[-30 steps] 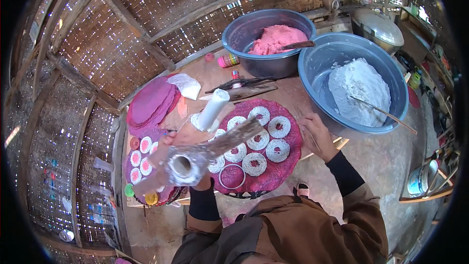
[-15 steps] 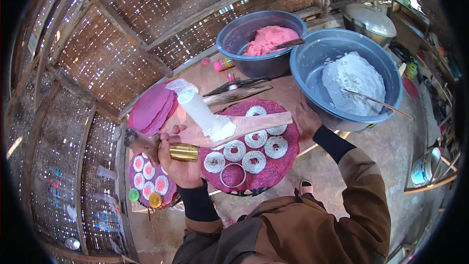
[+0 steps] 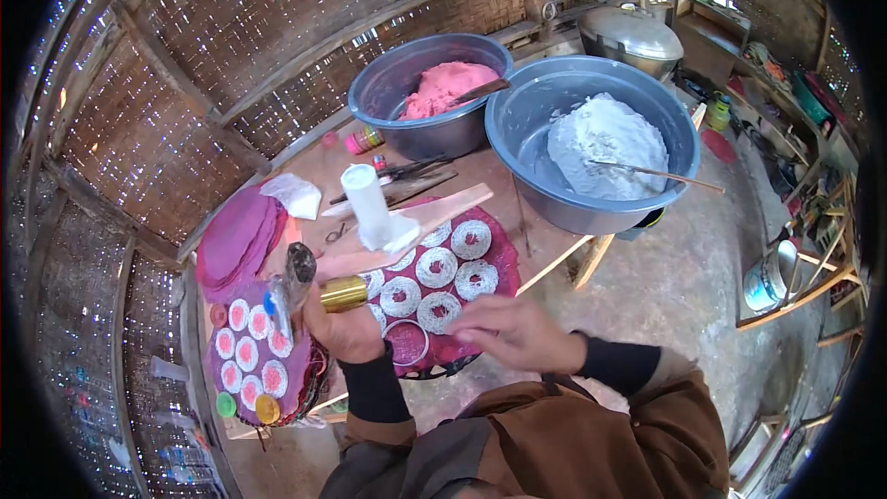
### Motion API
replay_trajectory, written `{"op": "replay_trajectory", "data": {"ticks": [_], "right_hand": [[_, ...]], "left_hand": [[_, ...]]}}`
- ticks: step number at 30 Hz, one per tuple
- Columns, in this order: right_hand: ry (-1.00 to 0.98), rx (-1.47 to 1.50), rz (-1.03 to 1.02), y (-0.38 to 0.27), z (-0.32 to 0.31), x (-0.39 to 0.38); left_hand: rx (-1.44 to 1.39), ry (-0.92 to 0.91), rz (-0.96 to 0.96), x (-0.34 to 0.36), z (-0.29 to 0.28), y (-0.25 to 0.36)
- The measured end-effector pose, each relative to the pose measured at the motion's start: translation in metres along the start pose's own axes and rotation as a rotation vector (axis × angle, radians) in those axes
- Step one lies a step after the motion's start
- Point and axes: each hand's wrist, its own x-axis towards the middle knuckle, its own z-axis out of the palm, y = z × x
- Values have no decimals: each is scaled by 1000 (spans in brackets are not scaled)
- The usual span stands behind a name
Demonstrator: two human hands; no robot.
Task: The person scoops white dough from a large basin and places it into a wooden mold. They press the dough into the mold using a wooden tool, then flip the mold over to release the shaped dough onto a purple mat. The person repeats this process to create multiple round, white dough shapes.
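Observation:
My left hand [image 3: 346, 333] is closed around a gold metal cylinder [image 3: 343, 294], beside a dark-ended wooden handle [image 3: 300, 263]; whether the two are joined is hidden. Just beyond lies a pale wooden board [image 3: 462, 205], bearing an upright white tube [image 3: 363, 189] and a lump of white dough [image 3: 399, 233]. Under the board is a round magenta mat [image 3: 499, 254] with several white dough rings [image 3: 435, 267] and a thin metal hoop [image 3: 405, 342]. Over the mat's near right edge, my right hand [image 3: 522, 334] has its fingers stretched out and holds nothing.
A dark tub [image 3: 370, 102] of pink dough and a blue-grey tub [image 3: 527, 143] of white dough stand at the back. At left are stacked magenta sheets [image 3: 236, 240] and a mat of pink-centred rounds [image 3: 247, 351]. A lidded metal pot [image 3: 637, 32] stands behind.
My right hand has come from beside the blue-grey tub to the near side of the mat. The wooden handle in front of my left hand has tipped more upright. The view has swung right.

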Motion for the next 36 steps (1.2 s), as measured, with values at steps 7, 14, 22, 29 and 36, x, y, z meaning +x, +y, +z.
{"op": "replay_trajectory", "data": {"ticks": [7, 14, 22, 29, 36], "right_hand": [[63, 373, 19, 19, 76, 15], [64, 552, 68, 23, 84, 21], [92, 707, 191, 26, 93, 21], [-74, 548, 280, 33, 66, 4], [-550, -447, -65, 48, -20, -70]], "left_hand": [[-91, -75, -56, 2, -10, -3], [-98, -112, -91, -2, -9, -2], [-76, -105, -97, -5, -14, 1], [-32, -87, -94, -2, -21, 4], [12, -313, 158, 13, -85, -3]]}}
